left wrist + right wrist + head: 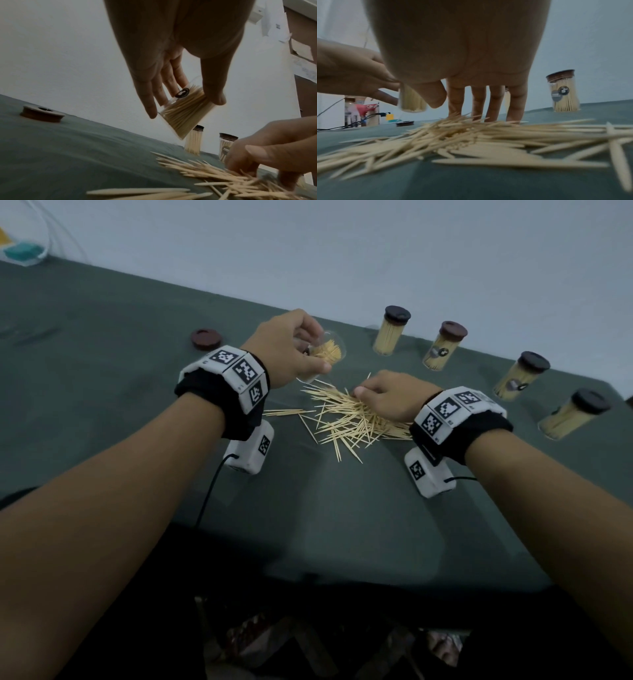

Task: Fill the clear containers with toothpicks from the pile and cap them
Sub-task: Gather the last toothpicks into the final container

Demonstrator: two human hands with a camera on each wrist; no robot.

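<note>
1. My left hand is holding the clear container up off the desk, tilted, with my fingers on one side and my thumb on the other; this grip is clamped on its wall.
2. The container in that grip is partly filled with toothpicks and is carrying no cap.
3. My right hand is reaching down with straight fingers, their tips touching the far edge of the toothpick pile; this grip is apart and clamping nothing that I can see.
4. The pile is lying loose on the desk, directly beneath my right grip and just below and to the right of my left grip.
5. A loose brown cap is lying flat on the desk to the left of my left grip, apart from the pile.
6. Four capped containers full of toothpicks are standing in a row beyond and to the right of my right grip, near the desk's far edge.
7. Both wrists are wearing black bands with white marker blocks.
</note>
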